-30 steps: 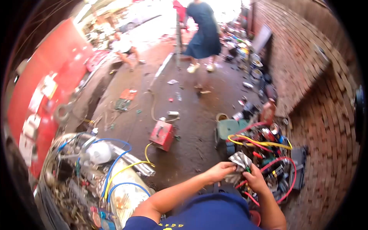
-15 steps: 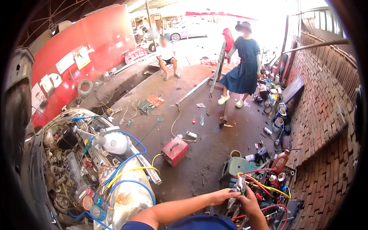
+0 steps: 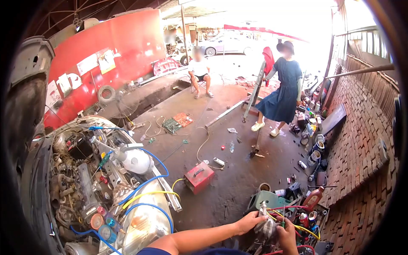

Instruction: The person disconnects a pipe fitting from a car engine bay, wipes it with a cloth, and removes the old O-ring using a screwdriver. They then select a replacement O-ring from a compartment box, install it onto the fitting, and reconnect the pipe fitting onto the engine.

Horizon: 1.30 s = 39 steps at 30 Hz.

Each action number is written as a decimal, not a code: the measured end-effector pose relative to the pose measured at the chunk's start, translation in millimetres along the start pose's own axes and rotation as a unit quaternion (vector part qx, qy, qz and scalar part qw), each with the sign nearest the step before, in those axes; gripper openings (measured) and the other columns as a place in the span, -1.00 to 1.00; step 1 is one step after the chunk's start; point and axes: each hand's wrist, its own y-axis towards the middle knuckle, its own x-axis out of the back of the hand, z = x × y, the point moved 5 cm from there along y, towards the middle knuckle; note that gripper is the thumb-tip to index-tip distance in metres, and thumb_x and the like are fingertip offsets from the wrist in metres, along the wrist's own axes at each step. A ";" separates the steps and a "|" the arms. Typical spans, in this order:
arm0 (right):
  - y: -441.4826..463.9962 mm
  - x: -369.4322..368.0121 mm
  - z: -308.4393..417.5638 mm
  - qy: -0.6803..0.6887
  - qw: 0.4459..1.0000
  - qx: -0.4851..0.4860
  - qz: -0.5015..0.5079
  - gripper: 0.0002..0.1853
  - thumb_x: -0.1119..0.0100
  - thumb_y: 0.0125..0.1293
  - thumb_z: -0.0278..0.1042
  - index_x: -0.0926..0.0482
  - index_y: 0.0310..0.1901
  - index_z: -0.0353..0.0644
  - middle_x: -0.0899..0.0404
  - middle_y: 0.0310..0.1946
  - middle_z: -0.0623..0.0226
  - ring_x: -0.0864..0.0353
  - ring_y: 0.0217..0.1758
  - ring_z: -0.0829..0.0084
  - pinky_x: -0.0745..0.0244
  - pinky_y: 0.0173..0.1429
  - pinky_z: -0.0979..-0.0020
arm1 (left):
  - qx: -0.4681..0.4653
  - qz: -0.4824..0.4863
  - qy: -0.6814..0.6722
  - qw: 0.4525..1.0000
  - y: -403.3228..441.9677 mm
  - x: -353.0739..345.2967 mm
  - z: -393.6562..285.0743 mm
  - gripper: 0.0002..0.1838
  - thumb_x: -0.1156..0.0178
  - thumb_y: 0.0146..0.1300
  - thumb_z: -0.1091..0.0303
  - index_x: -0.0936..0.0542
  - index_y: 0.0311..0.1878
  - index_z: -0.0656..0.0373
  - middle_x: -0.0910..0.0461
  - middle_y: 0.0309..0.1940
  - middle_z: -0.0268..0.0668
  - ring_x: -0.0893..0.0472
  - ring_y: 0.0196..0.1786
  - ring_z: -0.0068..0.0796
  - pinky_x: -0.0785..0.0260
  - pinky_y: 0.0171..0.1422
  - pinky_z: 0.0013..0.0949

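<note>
Near the bottom right, my left hand (image 3: 250, 222) has its fingers closed on a small metal fitting (image 3: 263, 209) with a greyish cloth (image 3: 267, 228) below it. Close beside it, my right hand (image 3: 287, 234) is wrapped round the green handle of a screwdriver (image 3: 283, 220), whose thin shaft points up. The cloth hangs between both hands. Behind them lie a green container (image 3: 264, 199) and red and yellow hoses.
An open engine bay (image 3: 85, 182) with a white bottle (image 3: 137, 161) and blue hoses fills the left. A red box (image 3: 199, 177) stands on the floor. One person (image 3: 280, 91) is beside a metal stand; another (image 3: 198, 70) sits farther back. A brick wall (image 3: 352, 157) runs along the right.
The view has tilted up and turned left. My hands have shifted lower in view, and the screwdriver shaft now shows clearly. The person in the dark dress has moved a foot slightly.
</note>
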 end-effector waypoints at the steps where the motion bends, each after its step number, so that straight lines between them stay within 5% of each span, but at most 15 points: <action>1: 1.4 6.5 -1.4 -0.010 0.999 0.024 -0.025 -0.61 -0.08 0.45 -0.60 -0.55 0.28 -0.36 -0.70 -0.12 0.33 -0.68 -0.16 0.57 -0.59 -0.01 0.54 | -0.002 0.001 -0.033 0.999 0.9 0.0 2.5 -0.60 -0.28 0.65 0.22 -0.62 0.34 0.30 -0.75 0.15 -0.32 -0.70 0.16 -0.60 -0.56 0.32 -0.39; 3: -4.9 4.0 27.5 -0.058 0.994 0.009 -0.093 -0.71 -0.06 0.53 -0.56 -0.56 0.21 -0.34 -0.72 -0.12 0.30 -0.70 -0.11 0.51 -0.59 0.07 0.50 | 0.002 0.001 -0.071 0.997 6.0 5.0 7.6 -0.59 -0.24 0.67 0.29 -0.54 0.43 0.29 -0.72 0.19 -0.32 -0.68 0.18 -0.58 -0.55 0.35 -0.39; 4: -2.2 5.3 39.5 -0.213 0.962 0.116 -0.127 -0.74 -0.04 0.56 -0.53 -0.57 0.19 -0.34 -0.69 -0.09 0.26 -0.70 -0.12 0.45 -0.59 0.08 0.46 | 0.002 0.000 -0.071 0.997 8.2 6.6 6.0 -0.59 -0.24 0.67 0.29 -0.54 0.43 0.29 -0.72 0.19 -0.32 -0.68 0.18 -0.58 -0.55 0.35 -0.39; 10: -9.0 -38.4 55.3 -0.081 0.976 0.167 -0.111 -0.71 -0.08 0.58 -0.40 -0.61 0.19 -0.36 -0.66 0.14 0.04 -0.62 0.28 0.20 -0.43 0.45 0.24 | 0.002 0.004 -0.101 0.995 -7.8 -32.8 0.2 -0.61 -0.06 0.73 0.20 -0.55 0.44 0.15 -0.69 0.12 -0.42 -0.65 0.11 -0.57 -0.53 0.27 -0.35; 14: -1.9 -64.7 70.0 -0.399 0.860 0.300 -0.106 -0.64 -0.05 0.58 -0.27 -0.61 0.20 -0.35 -0.59 0.29 -0.07 -0.43 0.49 -0.13 -0.22 0.63 -0.04 | 0.058 0.155 -0.346 0.923 -20.8 -63.8 -9.9 -0.51 0.13 0.80 -0.08 -0.54 0.42 0.06 -0.65 0.26 -0.33 -0.58 0.34 -0.43 -0.36 0.52 -0.19; 16: 1.0 -62.2 70.3 -0.432 0.838 0.308 -0.126 -0.63 -0.06 0.58 -0.27 -0.62 0.21 -0.33 -0.61 0.28 -0.06 -0.48 0.47 -0.12 -0.27 0.60 -0.03 | 0.082 0.118 -0.298 0.944 -34.3 -66.2 -36.4 -0.53 0.11 0.80 -0.05 -0.54 0.40 0.07 -0.64 0.27 -0.35 -0.57 0.33 -0.45 -0.35 0.52 -0.23; 19: 12.5 -60.5 53.7 -0.339 0.902 0.268 -0.001 -0.65 -0.11 0.54 -0.35 -0.63 0.23 -0.32 -0.66 0.23 -0.07 -0.59 0.37 -0.16 -0.43 0.50 0.01 | 0.057 0.044 -0.125 0.989 -27.1 -48.6 -19.2 -0.57 0.03 0.79 0.01 -0.54 0.40 0.10 -0.61 0.28 -0.38 -0.55 0.32 -0.51 -0.35 0.50 -0.28; 23: 20.4 -54.0 33.2 -0.027 0.983 0.087 0.156 -0.38 -0.24 0.56 -0.15 -0.46 0.52 -0.34 -0.61 0.37 0.11 -0.54 0.50 0.22 -0.40 0.57 0.21 | -0.012 0.012 0.046 0.999 -30.0 -44.5 -45.8 -0.60 -0.08 0.76 0.05 -0.59 0.33 0.17 -0.64 0.11 -0.43 -0.56 0.18 -0.64 -0.47 0.31 -0.35; 28: 29.6 -81.9 6.3 0.397 0.905 -0.057 0.142 -0.16 0.09 0.68 0.36 -0.29 0.67 -0.19 -0.48 0.54 0.14 -0.50 0.58 0.16 -0.41 0.62 0.08 | -0.080 0.006 0.156 0.984 -30.7 -41.7 -93.2 -0.51 -0.08 0.75 -0.07 -0.65 0.21 0.23 -0.68 -0.05 -0.38 -0.62 0.01 -0.60 -0.52 0.16 -0.34; 31: 49.1 -114.9 1.5 0.383 0.897 -0.055 0.213 -0.21 0.25 0.72 0.40 -0.34 0.63 -0.10 -0.53 0.50 0.14 -0.53 0.56 0.17 -0.45 0.62 0.01 | -0.024 -0.026 0.420 0.907 -38.0 -40.9 -124.3 -0.47 -0.09 0.73 -0.08 -0.66 0.16 0.30 -0.69 0.04 -0.16 -0.64 0.13 -0.32 -0.47 0.30 -0.19; 33: 44.0 -155.1 25.4 0.398 0.879 -0.078 0.252 -0.24 0.26 0.72 0.38 -0.37 0.61 -0.08 -0.56 0.47 0.14 -0.53 0.56 0.18 -0.44 0.63 -0.02 | -0.118 -0.069 0.504 0.853 -47.4 -42.1 -137.7 -0.48 -0.11 0.70 -0.06 -0.67 0.14 0.32 -0.66 0.10 -0.06 -0.61 0.22 -0.16 -0.40 0.38 -0.10; 34: 40.1 -178.4 54.6 0.430 0.886 -0.030 0.170 -0.25 0.22 0.70 0.41 -0.44 0.51 -0.09 -0.63 0.28 0.12 -0.64 0.34 0.19 -0.59 0.42 0.04 | -0.195 -0.102 0.590 0.777 -55.6 -43.0 -149.2 -0.48 -0.13 0.68 -0.04 -0.67 0.13 0.34 -0.63 0.17 0.04 -0.57 0.30 0.01 -0.34 0.47 0.00; 36: 38.6 -185.4 69.0 0.456 0.885 0.017 0.092 -0.26 0.18 0.68 0.44 -0.51 0.41 -0.10 -0.69 0.09 0.10 -0.76 0.12 0.19 -0.73 0.21 0.10 | -0.253 -0.075 0.592 0.761 -79.1 -40.1 -177.8 -0.52 -0.15 0.64 0.01 -0.67 0.17 0.32 -0.56 0.33 0.06 -0.43 0.46 0.14 -0.18 0.61 0.12; 38: 35.6 -186.0 55.4 0.441 0.862 -0.056 0.244 -0.25 0.10 0.60 0.53 -0.51 0.34 -0.03 -0.65 -0.06 0.24 -0.72 -0.26 0.32 -0.71 -0.28 0.24 | -0.296 -0.078 0.642 0.703 -103.8 -36.6 -200.8 -0.52 -0.15 0.63 0.02 -0.66 0.20 0.32 -0.52 0.37 0.03 -0.38 0.52 0.09 -0.16 0.66 0.11; 39: 41.7 -187.9 36.4 0.424 0.863 -0.062 0.268 -0.20 0.05 0.52 0.62 -0.49 0.36 0.03 -0.62 -0.18 0.34 -0.58 -0.51 0.42 -0.45 -0.58 0.37 | -0.302 -0.076 0.644 0.698 -111.7 -28.8 -207.0 -0.53 -0.16 0.63 0.04 -0.66 0.21 0.31 -0.48 0.41 0.02 -0.31 0.58 0.09 -0.11 0.71 0.10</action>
